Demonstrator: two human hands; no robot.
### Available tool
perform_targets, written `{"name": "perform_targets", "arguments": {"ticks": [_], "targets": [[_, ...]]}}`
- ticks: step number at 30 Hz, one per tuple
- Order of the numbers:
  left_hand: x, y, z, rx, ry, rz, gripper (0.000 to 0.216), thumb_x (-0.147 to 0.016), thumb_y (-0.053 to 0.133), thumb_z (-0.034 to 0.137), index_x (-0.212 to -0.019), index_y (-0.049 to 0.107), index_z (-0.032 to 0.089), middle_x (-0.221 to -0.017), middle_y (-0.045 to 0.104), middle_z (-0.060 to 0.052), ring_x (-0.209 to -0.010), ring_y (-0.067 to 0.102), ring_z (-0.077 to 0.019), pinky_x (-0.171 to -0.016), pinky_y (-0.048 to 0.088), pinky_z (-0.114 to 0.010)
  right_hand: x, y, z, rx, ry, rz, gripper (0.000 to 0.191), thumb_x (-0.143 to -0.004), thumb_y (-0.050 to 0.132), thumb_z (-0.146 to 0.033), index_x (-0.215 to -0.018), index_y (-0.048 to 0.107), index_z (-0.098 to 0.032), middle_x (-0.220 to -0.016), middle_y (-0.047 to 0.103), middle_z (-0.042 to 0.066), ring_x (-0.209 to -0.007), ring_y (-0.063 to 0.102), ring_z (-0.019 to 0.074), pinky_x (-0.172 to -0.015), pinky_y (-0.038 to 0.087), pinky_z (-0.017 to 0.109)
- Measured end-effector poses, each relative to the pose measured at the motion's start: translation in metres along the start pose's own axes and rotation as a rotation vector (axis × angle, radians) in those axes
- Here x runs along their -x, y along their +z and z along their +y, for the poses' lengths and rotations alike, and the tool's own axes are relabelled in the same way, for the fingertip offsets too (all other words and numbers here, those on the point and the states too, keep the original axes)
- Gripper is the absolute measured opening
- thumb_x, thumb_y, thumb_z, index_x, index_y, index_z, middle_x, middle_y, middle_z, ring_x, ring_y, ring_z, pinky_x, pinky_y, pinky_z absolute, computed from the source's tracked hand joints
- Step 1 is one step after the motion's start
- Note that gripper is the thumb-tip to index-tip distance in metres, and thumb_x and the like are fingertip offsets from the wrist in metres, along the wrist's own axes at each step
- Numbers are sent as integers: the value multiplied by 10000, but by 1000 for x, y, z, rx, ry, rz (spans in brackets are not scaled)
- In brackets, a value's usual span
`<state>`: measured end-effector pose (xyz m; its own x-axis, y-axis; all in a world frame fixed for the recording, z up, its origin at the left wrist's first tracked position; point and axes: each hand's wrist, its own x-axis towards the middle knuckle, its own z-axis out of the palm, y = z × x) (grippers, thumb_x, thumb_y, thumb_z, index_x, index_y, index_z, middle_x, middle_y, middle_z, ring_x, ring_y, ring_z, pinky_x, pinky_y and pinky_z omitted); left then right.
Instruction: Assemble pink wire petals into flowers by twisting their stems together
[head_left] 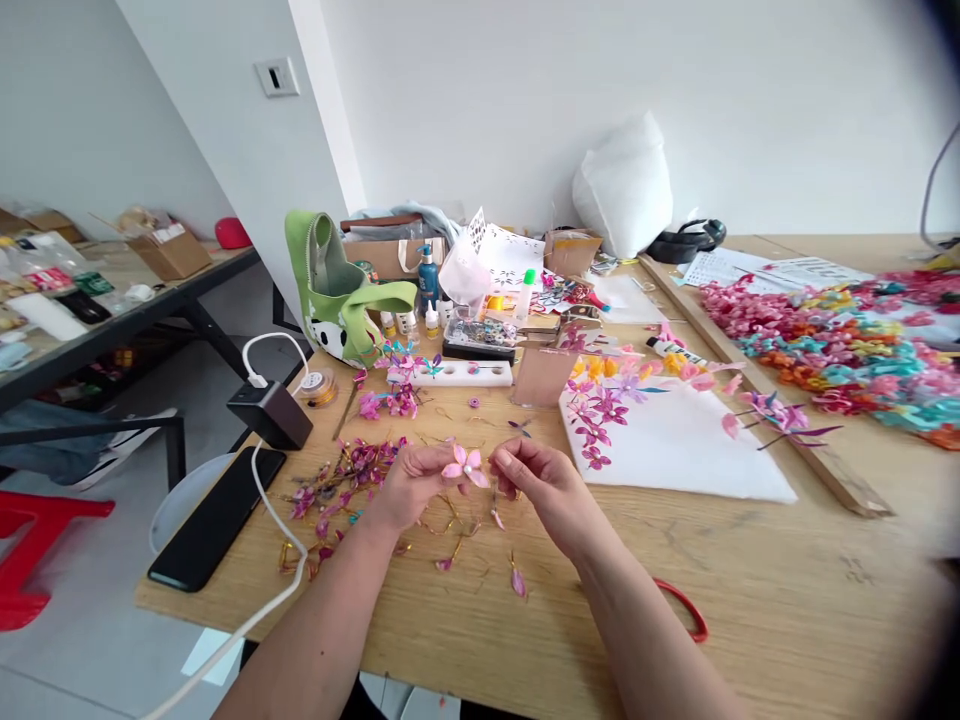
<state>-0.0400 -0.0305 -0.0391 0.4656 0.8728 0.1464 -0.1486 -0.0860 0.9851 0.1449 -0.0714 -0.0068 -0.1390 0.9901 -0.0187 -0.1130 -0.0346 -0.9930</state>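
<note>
A pale pink artificial flower (466, 467) with a pearly centre is held between my hands, above the wooden table. The fingers of my left hand (415, 481) pinch it from the left side. Close to its right edge, my right hand (541, 482) has thumb and forefinger pressed together; what lies between them is too small to make out. Below the hands lie a loose pink petal (518, 580) on a wire and several thin gold wires. A heap of purple-pink wired flowers (360, 470) spreads beside my left hand.
At the left edge lie a black phone (217, 520), a black charger block (270, 413) and a white cable. A white foam board (690, 455) with flowers is on the right. Red-handled scissors (686, 610) are partly under my right forearm. Behind stands a green bag (330, 300).
</note>
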Motion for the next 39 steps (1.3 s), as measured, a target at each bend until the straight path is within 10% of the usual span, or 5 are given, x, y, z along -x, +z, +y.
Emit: {"name": "perform_targets", "arguments": {"ticks": [19,28,39], "targets": [[-13,-11,4,191,223,526,156,-719,694,269,-587,697,185,-612,642,-8,-860,626,-191,-917,403,-343,-1,-3,-1,322,-102,163,290,-775,620,-455,-780,601,-165,-647,589,22,-559,502,128,-501,409,244],[-17,-14,14,252,322,728,131,-663,739,286,-606,698,176,-597,639,1,-834,653,-206,-871,455,-358,1,-6,6,663,-278,490,218,-823,569,-394,-852,625,-186,-721,640,39,-614,582,169,-570,449,284],[-16,-17,11,168,379,864,108,-704,716,253,-722,733,147,-774,725,-50,-778,659,-179,-805,486,-313,-2,-11,14,918,-457,510,147,-881,513,-300,-879,619,-197,-758,637,37,-642,565,161,-599,436,273]]}}
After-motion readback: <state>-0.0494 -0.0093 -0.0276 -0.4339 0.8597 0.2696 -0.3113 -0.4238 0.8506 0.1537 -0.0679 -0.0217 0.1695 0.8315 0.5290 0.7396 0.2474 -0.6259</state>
